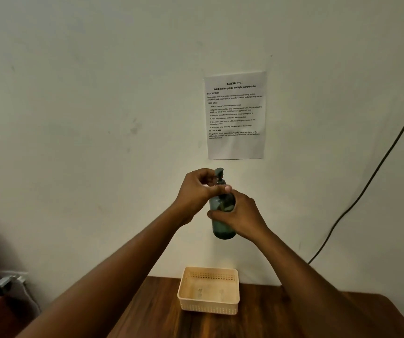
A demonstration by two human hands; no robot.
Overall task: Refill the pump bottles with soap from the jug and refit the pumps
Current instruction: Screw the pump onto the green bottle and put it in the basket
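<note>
Teal glass bottle (222,215) upright, right hand (242,218) gripping body, left hand (196,191) fingers pinching pump (218,173)

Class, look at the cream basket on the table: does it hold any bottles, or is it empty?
Empty. The basket shows only its bare floor, and the one visible pump bottle is held in the air above it.

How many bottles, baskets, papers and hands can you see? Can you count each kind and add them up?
Bottles: 1, a dark green pump bottle held up in the air
Baskets: 1, a cream basket on the wooden table
Papers: 1, a printed sheet on the wall
Hands: 2, the left hand and the right hand
Total: 5
</note>
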